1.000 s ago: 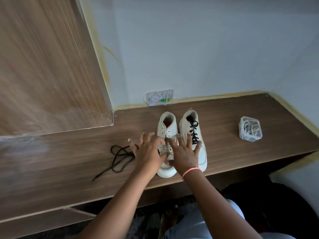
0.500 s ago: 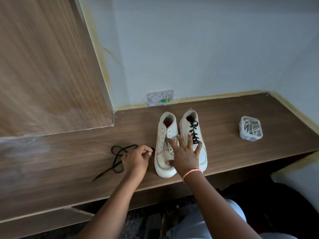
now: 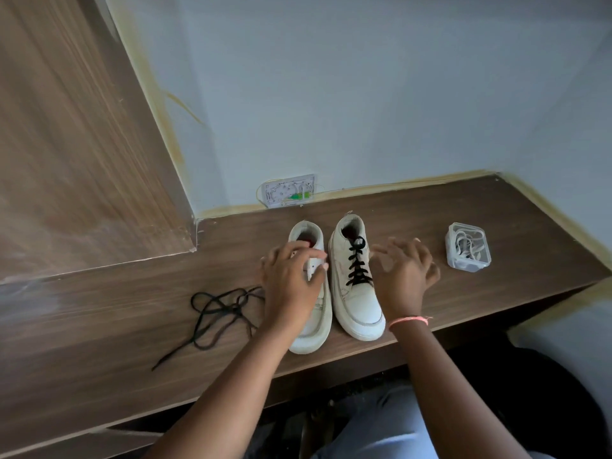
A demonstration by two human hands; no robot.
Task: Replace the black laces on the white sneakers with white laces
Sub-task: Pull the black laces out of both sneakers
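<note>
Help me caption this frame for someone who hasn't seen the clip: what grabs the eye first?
A pair of white sneakers stands mid-shelf: the right sneaker still carries its black laces, while the left sneaker is bare under the left hand. Its pulled-out black lace lies tangled to the left. The right hand hovers open toward a clear box of white laces on the right.

The wood-grain laminate shelf (image 3: pixel 430 207) is showing a dull sheen. The white sneakers (image 3: pixel 356 293) are looking like scuffed matt leather. The clear plastic box (image 3: pixel 467 265) is looking glossy; the loose black lace (image 3: pixel 212 313), cloth.
</note>
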